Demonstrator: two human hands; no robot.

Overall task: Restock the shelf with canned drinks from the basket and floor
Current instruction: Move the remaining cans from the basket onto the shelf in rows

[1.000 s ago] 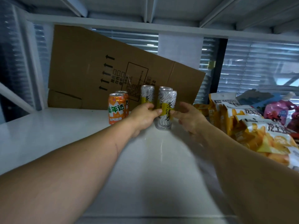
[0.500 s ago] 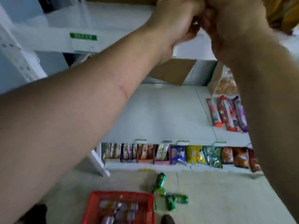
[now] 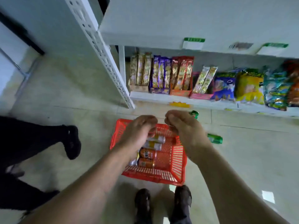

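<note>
Both hands above the red basket (image 3: 177,156) on the floor, side by side. Left hand (image 3: 139,133) and right hand (image 3: 184,128) each loosely curled, nothing gripped. Inside the basket, lying flat: two orange cans (image 3: 146,159) near, two pale cans (image 3: 153,142) farther in. On the floor right of the basket, one green can (image 3: 214,138) beside the right wrist, another (image 3: 194,113) near the bottom shelf (image 3: 163,97) stocked with snack packs (image 3: 161,73).

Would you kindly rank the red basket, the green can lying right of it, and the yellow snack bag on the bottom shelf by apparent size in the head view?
1. red basket, clearly largest.
2. yellow snack bag.
3. green can, smallest.
The bag sits farther from the camera, so its true size is uncertain.
</note>
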